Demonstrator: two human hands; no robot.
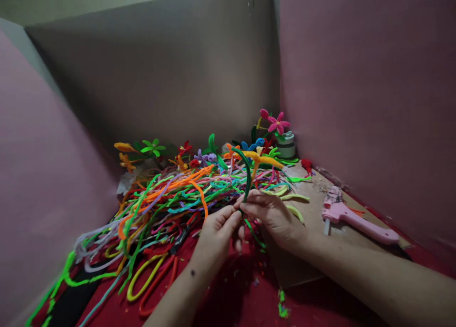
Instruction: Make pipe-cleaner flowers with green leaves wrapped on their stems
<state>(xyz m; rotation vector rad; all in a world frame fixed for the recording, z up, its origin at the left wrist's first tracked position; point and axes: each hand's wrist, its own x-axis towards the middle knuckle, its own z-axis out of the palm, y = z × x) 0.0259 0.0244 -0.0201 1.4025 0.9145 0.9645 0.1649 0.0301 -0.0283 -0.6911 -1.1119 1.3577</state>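
Note:
My left hand (224, 226) and my right hand (274, 216) meet in front of me, fingertips pinched together. Rising from between them is a dark green pipe cleaner (247, 172), curved over at its top. Just behind it, a yellow-orange pipe-cleaner flower (261, 158) spreads its petals, and its stem runs down to my right fingers. The fingers hide where the green piece and the stem come together. Below the hands hangs or lies a bright green strand (254, 234); I cannot tell whether it is held.
A large heap of coloured pipe cleaners (171, 198) lies to the left, with scissors (181, 239) at its front. Finished flowers (153, 148) stand behind. On the right, a pink glue gun (356, 220) rests on cardboard (302, 265). A pink flower (278, 122) stands near a lidded jar (286, 146).

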